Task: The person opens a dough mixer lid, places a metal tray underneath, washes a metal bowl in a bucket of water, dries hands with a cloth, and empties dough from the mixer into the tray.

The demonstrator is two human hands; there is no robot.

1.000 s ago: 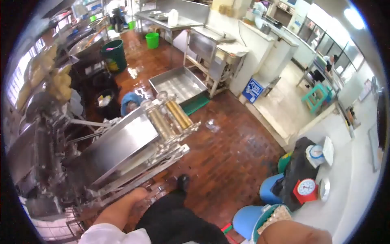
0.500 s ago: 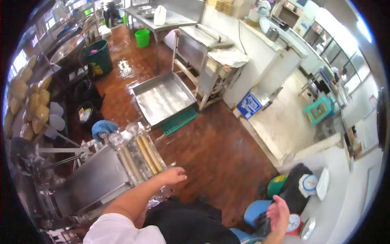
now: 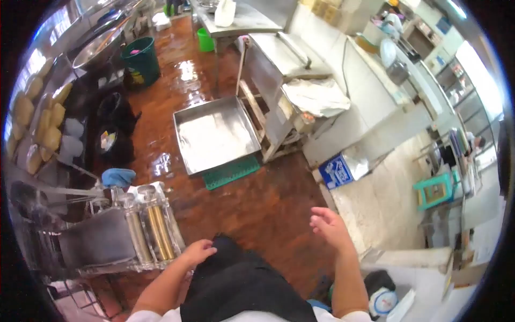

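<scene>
My left hand [image 3: 199, 251] hovers beside the dark apron [image 3: 236, 284], its fingers loosely bent and somewhat apart, holding nothing. Just left of it stands a roller machine with brass-coloured rollers [image 3: 160, 231] and a grey metal feed plate [image 3: 99, 241]. Over the floor on the right, my right hand [image 3: 328, 228] is raised with fingers apart and nothing in it. Ahead of both hands, a large shallow square metal tray [image 3: 188, 166] rests on a green plastic crate [image 3: 232, 174]. A blue cloth [image 3: 118, 177] lies at the machine's far end.
Brown wet floor [image 3: 257, 214] runs forward between the machine and a white wall. A steel table [image 3: 241, 24] and a metal-topped stand [image 3: 289, 53] line the far right. A dark green bin [image 3: 140, 61] stands left. A blue box [image 3: 337, 172] sits by the low ledge; a dial scale [image 3: 383, 301] is lower right.
My view has turned and moved forward. My left hand has come back from over the rollers to the apron, and my right hand has swung forward from the scales and buckets.
</scene>
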